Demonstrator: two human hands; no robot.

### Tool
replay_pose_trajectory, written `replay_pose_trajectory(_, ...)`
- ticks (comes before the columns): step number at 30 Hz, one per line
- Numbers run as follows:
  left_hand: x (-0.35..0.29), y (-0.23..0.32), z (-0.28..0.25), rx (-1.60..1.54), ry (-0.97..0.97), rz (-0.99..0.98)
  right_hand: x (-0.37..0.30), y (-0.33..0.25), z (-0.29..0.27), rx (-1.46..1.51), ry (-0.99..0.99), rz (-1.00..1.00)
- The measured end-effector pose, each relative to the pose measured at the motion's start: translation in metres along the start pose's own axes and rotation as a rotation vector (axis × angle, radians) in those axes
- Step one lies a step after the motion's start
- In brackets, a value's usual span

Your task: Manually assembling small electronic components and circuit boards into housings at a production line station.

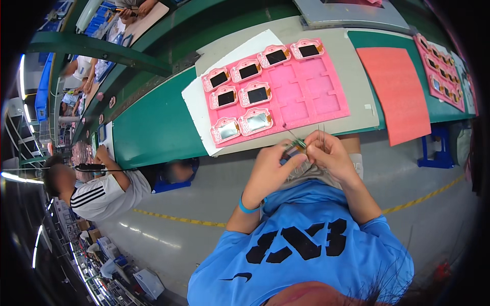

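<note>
In front of my body, just off the table's near edge, both hands are close together. My left hand (pixel 274 166) is closed on a small green circuit board (pixel 301 144), with a thin dark wire (pixel 291 131) rising from it. My right hand (pixel 333 157) is closed beside the board, its fingertips near it. Two thin prongs, which look like tweezers (pixel 321 133), stick up from the right fingers. The fingers hide much of the board. Beyond my hands, a pink foam tray (pixel 317 85) holds several pink-framed display modules (pixel 255 95), with bare recesses at its right.
Under the tray lie a white sheet (pixel 196 115) and a grey mat on a green table (pixel 153 117). A red foam sheet (pixel 398 97) and another filled pink tray (pixel 439 71) are at the right. A blue stool (pixel 437 150) stands below. A co-worker (pixel 104 194) sits at left.
</note>
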State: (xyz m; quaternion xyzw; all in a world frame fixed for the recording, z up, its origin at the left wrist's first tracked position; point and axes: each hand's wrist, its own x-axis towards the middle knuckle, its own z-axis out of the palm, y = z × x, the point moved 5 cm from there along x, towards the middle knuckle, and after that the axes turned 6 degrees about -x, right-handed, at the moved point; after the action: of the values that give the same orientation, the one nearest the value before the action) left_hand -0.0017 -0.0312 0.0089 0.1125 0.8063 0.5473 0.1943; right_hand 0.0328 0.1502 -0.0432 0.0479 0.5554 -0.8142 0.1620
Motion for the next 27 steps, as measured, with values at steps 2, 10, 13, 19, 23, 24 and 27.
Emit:
replay_pose_trajectory(2, 0.006, 0.017, -0.015, 0.166, 0.191, 0.036, -0.002, -0.002, -0.005, 0.035, 0.028, -0.001)
replay_pose_trajectory(10, 0.059, 0.005, -0.05, 0.606, 0.398, 0.034, -0.029, 0.005, -0.046, 0.09, -0.035, -0.016)
replay_pose_trajectory(13, 0.057, 0.006, -0.048, 0.525, 0.344, 0.025, -0.039, 0.011, -0.052, 0.059, -0.009, -0.016)
replay_pose_trajectory(19, 0.067, 0.025, -0.003, 0.115, 0.175, 0.045, -0.045, -0.003, -0.054, 0.071, -0.014, -0.055)
replay_pose_trajectory(23, 0.073, 0.024, 0.034, -0.055, 0.115, -0.011, -0.041, -0.008, -0.044, 0.067, -0.066, -0.067)
replay_pose_trajectory(24, 0.075, 0.02, 0.035, -0.078, 0.123, -0.036, -0.037, -0.007, -0.04, 0.07, -0.063, -0.047)
replay_pose_trajectory(27, 0.078, 0.008, 0.038, -0.123, 0.135, -0.097, -0.027, -0.002, -0.029, 0.084, -0.054, 0.003)
